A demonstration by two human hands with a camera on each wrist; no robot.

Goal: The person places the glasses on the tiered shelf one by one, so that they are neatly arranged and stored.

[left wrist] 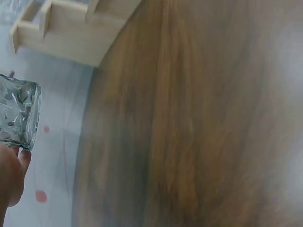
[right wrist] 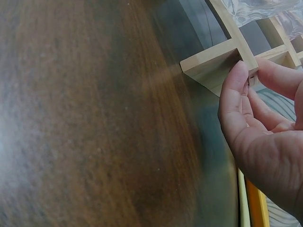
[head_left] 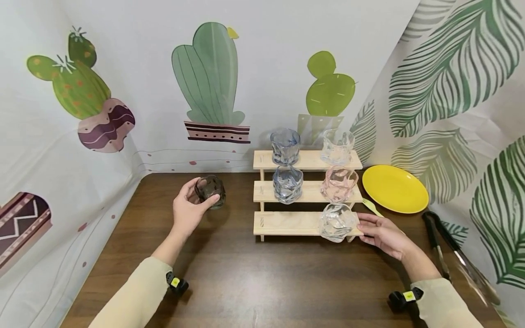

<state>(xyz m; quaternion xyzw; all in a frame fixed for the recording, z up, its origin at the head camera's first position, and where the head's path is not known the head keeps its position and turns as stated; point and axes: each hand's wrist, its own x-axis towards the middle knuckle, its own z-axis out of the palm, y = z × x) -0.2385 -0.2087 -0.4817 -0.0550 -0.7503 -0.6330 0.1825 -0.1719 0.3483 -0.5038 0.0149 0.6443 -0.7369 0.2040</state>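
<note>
My left hand (head_left: 190, 205) grips a dark grey glass (head_left: 213, 191) by its sides, left of the wooden rack; in the left wrist view the glass (left wrist: 19, 113) shows its rippled wall. With thumb and fingers, my right hand (head_left: 385, 234) pinches the right end of the lowest shelf (head_left: 287, 223) of the three-step rack. A clear glass (head_left: 337, 223) stands on that shelf, close to the right fingertips. The middle shelf bears a blue glass (head_left: 288, 184) and a pink glass (head_left: 339, 183). On the top shelf are another blue glass (head_left: 285, 146) and a clear glass (head_left: 337, 146).
Right of the rack lies a yellow plate (head_left: 395, 189), with a pale green fork (head_left: 371, 206) beside it. Black-handled metal tongs (head_left: 455, 250) lie at the table's right side. A cloth with printed cacti and leaves (head_left: 279, 68) hangs behind the brown table (head_left: 246, 282).
</note>
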